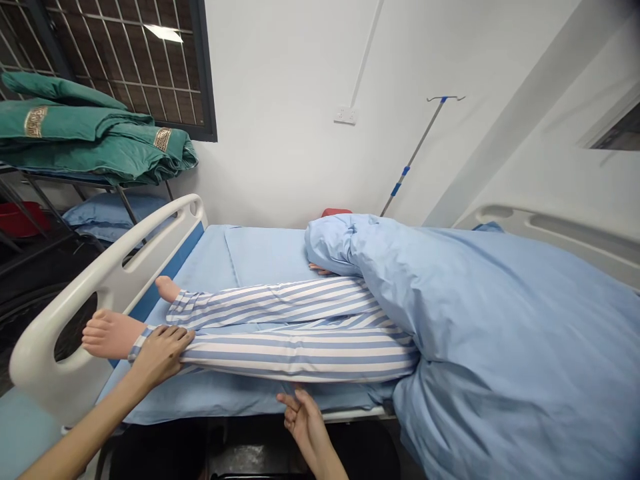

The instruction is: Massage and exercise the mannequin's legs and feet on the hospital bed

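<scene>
A manikin lies on a hospital bed in blue-and-white striped pyjama trousers [300, 350], its bare near foot [113, 335] against the white footboard [65, 333] and its far foot [167, 289] beside it. My left hand [159, 355] lies over the near trouser leg above the ankle, fingers wrapped onto the cloth. My right hand [305, 423] is at the bed's near edge, fingers apart, just below the same leg and holding nothing. A light blue quilt [500, 333] covers the upper body, hiding the torso and head. A manikin hand [320, 269] shows under the quilt.
A light blue sheet [260, 257] covers the mattress. Behind the bed stand an IV pole [415, 160] and a wall socket [346, 115]. Folded green cloths [85, 133] lie on a metal rack at the left, above a blue pillow [115, 217]. A white side rail [550, 233] runs along the right.
</scene>
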